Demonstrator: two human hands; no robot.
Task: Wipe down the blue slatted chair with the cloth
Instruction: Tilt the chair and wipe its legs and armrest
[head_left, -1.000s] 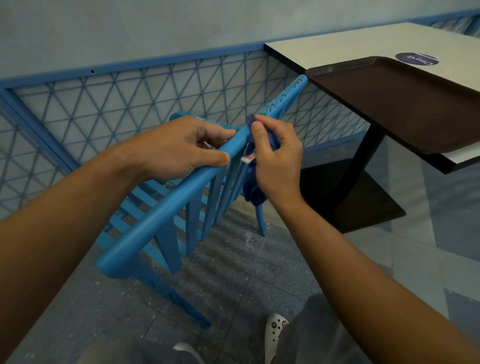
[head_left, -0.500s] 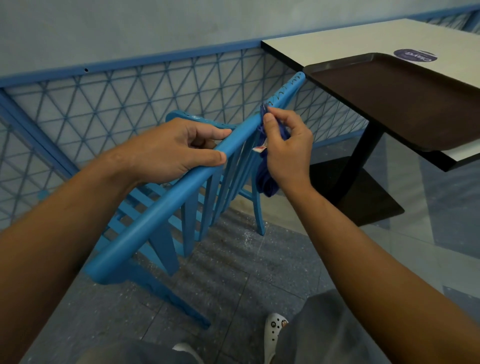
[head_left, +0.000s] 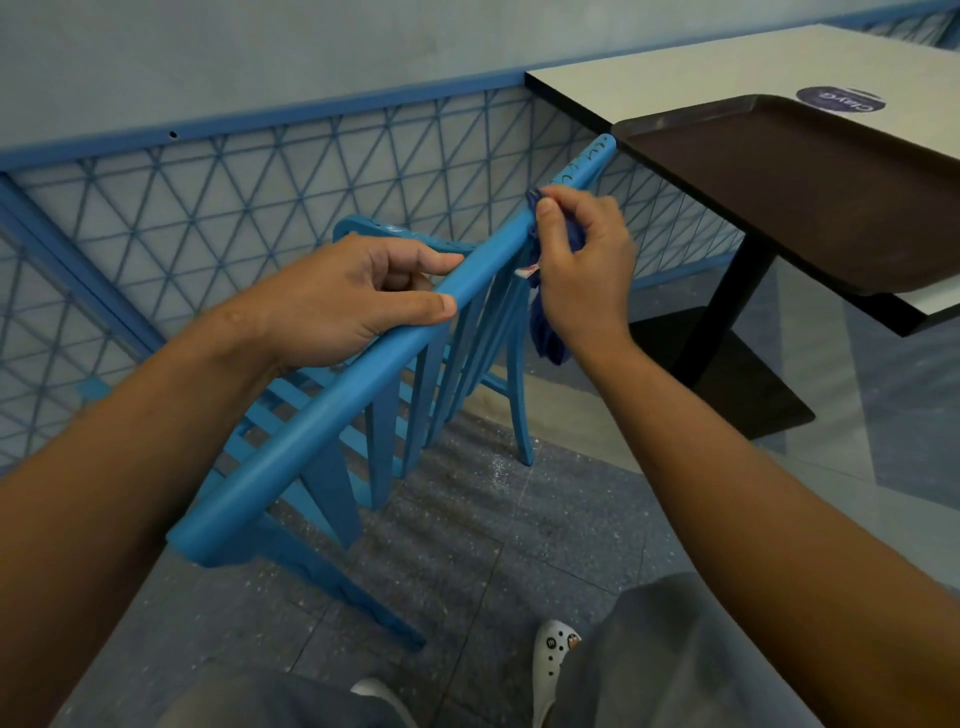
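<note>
right hand (head_left: 582, 270) pinching cloth (head_left: 545, 332), slid further up chair (head_left: 332, 405) rail; left hand (head_left: 337, 301) still gripping rail

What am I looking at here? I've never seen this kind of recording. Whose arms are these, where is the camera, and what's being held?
The camera sits on a person's head, looking forward and down at their own bare arms. The left hand grips the top rail of a blue slatted wooden chair. The right hand pinches a dark blue cloth against that rail, further along. To the right, a dark brown tray rests on a white table. A white clog shows below.
</note>
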